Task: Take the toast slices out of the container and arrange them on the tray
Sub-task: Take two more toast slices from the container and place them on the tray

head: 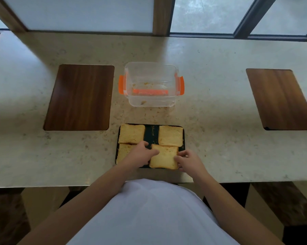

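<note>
A black tray (pixel 151 133) lies near the counter's front edge with several golden toast slices on it. One slice (pixel 131 133) fills the far left corner, another (pixel 170 135) the far right. A near left slice (pixel 123 151) is partly hidden under my left hand (pixel 140 154). My two hands hold the near right slice (pixel 164 157): the left hand's fingers rest on its left edge and top, my right hand (pixel 188 160) pinches its right edge. The clear container (pixel 151 84) with orange clips stands behind the tray, holding only crumbs.
A dark wooden board (pixel 80 97) lies left of the container and another (pixel 280 99) at the far right. Crumbs are scattered on the pale stone counter (pixel 211 112) between container and tray. Windows run along the back edge.
</note>
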`<state>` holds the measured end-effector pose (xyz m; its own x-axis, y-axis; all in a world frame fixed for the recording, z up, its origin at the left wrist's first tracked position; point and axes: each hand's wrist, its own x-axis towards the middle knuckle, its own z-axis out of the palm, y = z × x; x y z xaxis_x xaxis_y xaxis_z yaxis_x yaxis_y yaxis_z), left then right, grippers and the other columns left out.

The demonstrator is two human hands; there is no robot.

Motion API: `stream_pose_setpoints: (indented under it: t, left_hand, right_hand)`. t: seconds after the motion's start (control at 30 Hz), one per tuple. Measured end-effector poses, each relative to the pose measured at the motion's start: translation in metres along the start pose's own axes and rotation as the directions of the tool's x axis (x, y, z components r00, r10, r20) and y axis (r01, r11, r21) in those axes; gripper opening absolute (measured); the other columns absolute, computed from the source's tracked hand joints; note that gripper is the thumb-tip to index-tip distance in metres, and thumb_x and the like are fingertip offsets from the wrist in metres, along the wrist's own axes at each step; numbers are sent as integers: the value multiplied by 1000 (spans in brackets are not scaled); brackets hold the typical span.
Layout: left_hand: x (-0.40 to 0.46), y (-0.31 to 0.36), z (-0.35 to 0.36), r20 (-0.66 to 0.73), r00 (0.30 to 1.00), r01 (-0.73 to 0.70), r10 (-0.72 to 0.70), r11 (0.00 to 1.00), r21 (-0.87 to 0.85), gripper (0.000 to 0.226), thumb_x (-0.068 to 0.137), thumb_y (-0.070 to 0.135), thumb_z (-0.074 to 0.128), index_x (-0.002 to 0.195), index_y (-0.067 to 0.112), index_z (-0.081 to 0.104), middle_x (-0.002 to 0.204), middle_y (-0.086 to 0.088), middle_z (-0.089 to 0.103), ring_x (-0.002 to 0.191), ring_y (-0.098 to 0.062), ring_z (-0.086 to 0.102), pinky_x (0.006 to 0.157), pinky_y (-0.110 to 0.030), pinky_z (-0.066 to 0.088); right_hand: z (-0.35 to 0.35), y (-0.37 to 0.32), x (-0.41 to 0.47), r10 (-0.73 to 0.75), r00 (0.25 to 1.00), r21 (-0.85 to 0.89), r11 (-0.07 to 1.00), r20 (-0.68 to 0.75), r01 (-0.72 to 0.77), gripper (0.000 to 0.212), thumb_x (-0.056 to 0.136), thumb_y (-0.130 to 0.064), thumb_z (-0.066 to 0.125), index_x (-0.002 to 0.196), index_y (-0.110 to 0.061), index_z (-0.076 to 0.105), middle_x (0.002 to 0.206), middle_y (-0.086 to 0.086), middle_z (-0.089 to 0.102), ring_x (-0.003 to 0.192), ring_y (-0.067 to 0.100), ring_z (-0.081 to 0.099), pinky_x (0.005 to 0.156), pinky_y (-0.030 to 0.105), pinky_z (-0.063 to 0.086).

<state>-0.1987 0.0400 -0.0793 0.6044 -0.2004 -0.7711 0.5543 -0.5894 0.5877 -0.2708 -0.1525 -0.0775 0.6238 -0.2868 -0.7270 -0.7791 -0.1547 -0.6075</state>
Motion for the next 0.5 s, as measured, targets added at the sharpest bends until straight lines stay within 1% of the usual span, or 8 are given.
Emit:
stream_pose_setpoints:
  t: [0.07, 0.13, 0.2, 0.27, 0.33, 0.4, 0.5]
  left_hand:
    - [3, -1, 2, 31, 999, 42, -42, 999, -22, 57, 93, 29, 66, 143, 10, 46, 109, -1, 63, 95, -16, 66, 76, -30, 58]
    - [6, 0, 4, 51, 996, 79, -76, 995, -60, 44, 95, 22, 63, 136, 8, 54, 102, -3, 65, 92, -17, 68, 76, -31, 60]
    - [9, 3, 8, 61, 990, 131, -125, 985, -114, 36, 94, 20, 62, 128, 7, 58, 104, -7, 67, 92, -20, 69, 79, -34, 61]
    - [11, 7, 11, 78, 984, 172, -161, 972, -160, 33, 94, 21, 62, 125, 8, 58, 107, -9, 67, 93, -23, 70, 78, -36, 61]
    - [13, 9, 13, 83, 982, 183, -171, 966, -183, 32, 94, 23, 62, 124, 11, 57, 107, -9, 66, 93, -25, 70, 75, -36, 61]
    - [15, 10, 15, 76, 981, 191, -179, 962, -196, 32, 95, 23, 60, 124, 12, 56, 108, -10, 65, 94, -25, 69, 75, -36, 61]
    - [20, 11, 19, 62, 979, 204, -195, 957, -204, 35, 95, 25, 59, 127, 10, 56, 108, -10, 64, 95, -25, 66, 77, -36, 60]
  right_hand:
    - [0, 5, 5, 59, 998, 12, 998, 1, -59, 13, 94, -19, 65, 106, -15, 62, 96, 6, 67, 77, 15, 63, 64, 27, 53]
    - [-1, 7, 9, 111, 994, 32, 993, 19, -112, 14, 95, -18, 64, 108, -12, 63, 92, 6, 65, 72, 14, 59, 59, 26, 51]
    - [-4, 8, 11, 131, 991, 29, 991, 20, -132, 13, 95, -18, 63, 107, -13, 63, 96, 6, 64, 76, 15, 60, 58, 25, 51]
    - [-6, 10, 14, 137, 991, 21, 990, 4, -137, 15, 95, -18, 63, 109, -15, 62, 106, 7, 64, 91, 20, 63, 62, 26, 54]
    - [-8, 12, 16, 151, 988, 39, 988, -11, -151, 23, 95, -16, 62, 117, -15, 61, 112, 9, 63, 101, 25, 64, 69, 31, 59]
    - [-9, 13, 18, 161, 987, 51, 986, -27, -160, 27, 95, -15, 61, 121, -14, 61, 112, 10, 62, 99, 25, 64, 71, 33, 61]
    - [-7, 15, 19, 137, 989, 39, 990, -55, -135, 31, 94, -15, 60, 124, -14, 61, 109, 8, 63, 89, 21, 61, 63, 30, 54]
